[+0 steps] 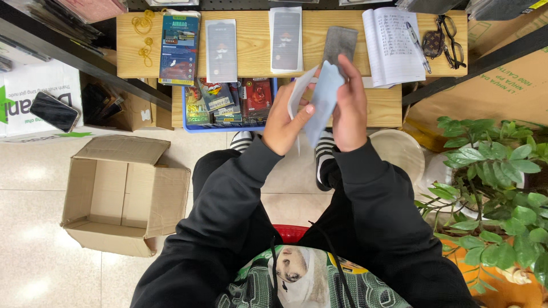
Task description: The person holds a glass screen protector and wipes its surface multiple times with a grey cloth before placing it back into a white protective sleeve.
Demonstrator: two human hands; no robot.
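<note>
Currently left hand [283, 122] is pinching a white sleeve [301, 88], right hand [349, 105] is gripping a pale blue sheet [323, 102], both raised above the bench [257, 63], probably to keep the sheet off it. Going left to right: phone [54, 111], open box [123, 197] on floor, blue tray [228, 108], notebook [393, 45], glasses [451, 40], plant [496, 182] crowding the right elbow.

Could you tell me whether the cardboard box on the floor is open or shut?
Open: the cardboard box has its flaps folded outward, showing a bare inside.
</note>
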